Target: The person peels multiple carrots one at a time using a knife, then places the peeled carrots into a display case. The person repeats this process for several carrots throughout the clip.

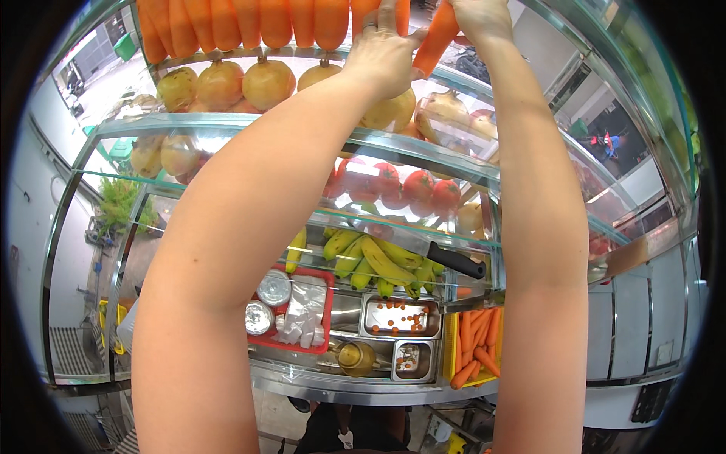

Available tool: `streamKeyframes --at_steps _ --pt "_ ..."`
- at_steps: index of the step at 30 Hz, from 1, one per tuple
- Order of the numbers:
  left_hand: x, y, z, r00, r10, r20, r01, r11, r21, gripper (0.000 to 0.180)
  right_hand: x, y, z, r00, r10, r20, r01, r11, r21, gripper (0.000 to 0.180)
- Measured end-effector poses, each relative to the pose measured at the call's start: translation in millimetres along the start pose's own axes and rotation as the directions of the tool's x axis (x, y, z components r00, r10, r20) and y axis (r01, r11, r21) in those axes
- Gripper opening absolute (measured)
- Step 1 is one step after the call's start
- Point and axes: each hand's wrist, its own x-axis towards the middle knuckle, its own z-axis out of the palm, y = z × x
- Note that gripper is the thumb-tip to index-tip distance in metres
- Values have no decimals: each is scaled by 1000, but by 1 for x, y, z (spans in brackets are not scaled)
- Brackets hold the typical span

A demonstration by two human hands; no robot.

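Both hands are gripping one orange carrot (437, 36) above the pomegranates (268, 82): left hand (384, 54) fingers wrapping it, right hand (481, 17) clamping its top.

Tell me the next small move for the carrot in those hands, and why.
Probably tip the slanted carrot upright and press it against the row of carrots on the top shelf. Both the left hand and right hand grip it, and it leans while its neighbours stand straight.

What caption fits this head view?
Both hands, left hand and right hand, place a carrot on the glass display's top shelf.
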Motion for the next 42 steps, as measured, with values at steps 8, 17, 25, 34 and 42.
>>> streamKeyframes --at_steps 8,17,25,34,42 --pt "10 -9 -12 971 -233 62 237 969 -73 38 -15 -51 -32 922 -67 382 17 991 134 20" --pt "-8 12 -132 483 -219 848 738 -420 -528 34 -116 -108 -114 696 -421 581 327 907 266 42" --pt "-173 78 -248 611 -112 784 607 -569 -555 54 -272 -62 -207 702 -634 323 481 757 442 22" --pt "-300 146 -248 454 -157 877 673 -583 -454 48 -297 70 -200 534 61 843 289 924 -250 38" --pt "-301 179 -270 493 -225 840 684 -497 -534 47 -337 11 -264 544 80 835 -8 996 -90 49"
